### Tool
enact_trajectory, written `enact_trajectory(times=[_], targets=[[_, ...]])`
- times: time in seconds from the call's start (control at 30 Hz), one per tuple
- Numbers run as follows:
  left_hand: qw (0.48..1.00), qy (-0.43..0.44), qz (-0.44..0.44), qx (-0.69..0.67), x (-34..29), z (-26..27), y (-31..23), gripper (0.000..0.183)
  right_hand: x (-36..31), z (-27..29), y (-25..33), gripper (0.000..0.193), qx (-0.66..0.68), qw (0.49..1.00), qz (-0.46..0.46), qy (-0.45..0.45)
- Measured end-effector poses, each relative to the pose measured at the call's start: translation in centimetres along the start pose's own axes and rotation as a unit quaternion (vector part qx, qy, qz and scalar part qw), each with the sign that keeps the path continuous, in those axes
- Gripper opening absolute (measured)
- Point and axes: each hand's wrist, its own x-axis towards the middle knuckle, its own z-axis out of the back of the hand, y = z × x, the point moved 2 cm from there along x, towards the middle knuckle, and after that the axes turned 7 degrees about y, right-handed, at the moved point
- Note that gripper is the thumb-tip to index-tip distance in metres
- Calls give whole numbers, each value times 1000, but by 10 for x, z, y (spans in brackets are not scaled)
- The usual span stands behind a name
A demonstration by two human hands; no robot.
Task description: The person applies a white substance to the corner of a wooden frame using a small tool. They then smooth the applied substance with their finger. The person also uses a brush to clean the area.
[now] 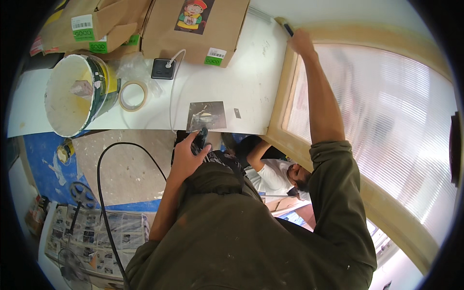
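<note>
My left hand (187,155) is closed round the dark handle of a wide putty knife (212,107), held low near the edge of the white worktop. A pale smear of filler lies on its square metal blade. Stretched far up and to the right, my right hand (302,42) grips a small dark-handled tool (288,30). Its end meets the corner of a tan wooden window frame (276,108); the exact kind of tool is too small to make out. Ribbed translucent glazing (367,106) fills that frame.
On the white worktop (251,82) stand a paint-stained bucket (65,113), a tape roll (133,108), a black socket block (163,69) with a white cable, and cardboard boxes (154,29). Another person (270,174) in white is below right. Newspaper (125,232) and a black cord (100,183) lie at left.
</note>
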Motion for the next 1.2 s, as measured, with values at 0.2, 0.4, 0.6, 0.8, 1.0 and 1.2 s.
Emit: enact_trajectory(times=[0.2, 0.4, 0.6, 0.8, 1.0, 1.2], targets=[[1000, 0, -16, -1, 9, 3, 4, 59, -102, -65, 2, 30, -16, 998, 3, 57], [1000, 0, -18, -10, 11, 13, 8, 58, -121, -24, -1, 27, 21, 993, 59, -100], [999, 33, -17, -39, 19, 5, -2, 57, -55, -68, -34, 28, 17, 996, -14, -87], [998, 55, -10, 0, 26, 14, 4, 56, -218, -141, -12, 41, 127, 991, 42, -18], [993, 102, -66, -10, 43, -9, -8, 56, -371, -180, -4, 34, 175, 983, -32, 36], [983, 174, -9, 55, 43, -8, -15, 50, -446, -134, 25, 41, 230, 957, -122, 126]])
